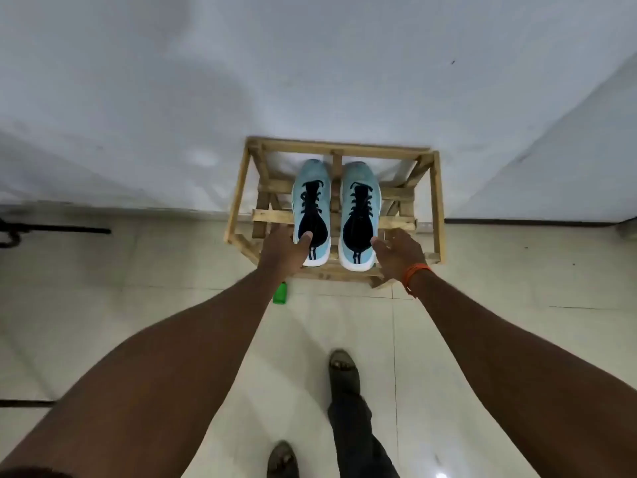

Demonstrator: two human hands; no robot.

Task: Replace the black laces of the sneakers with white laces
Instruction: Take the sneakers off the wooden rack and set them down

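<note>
Only one cam here, head-mounted wide-angle, looking steeply down and forward from standing height at a wooden rack (238,188) against the wall (310,63), fairly near.

The room is dim, and the light is cool and flat; nothing throws a hard shadow. The wall (138,81) goes blue-grey with soft, blotchy patches of shade, smeared by compression. The floor (482,339) is brighter, with a small hot glint on a tile at the bottom right. The forearms (165,374) are underexposed, almost without detail, and swell hugely toward the lower corners. The skirting line (517,221) bows with the wide lens. The middle is sharpest, where the laces (310,198) of the left sneaker (312,174) read cleanly. The feet (341,367) at the bottom are soft.
</note>
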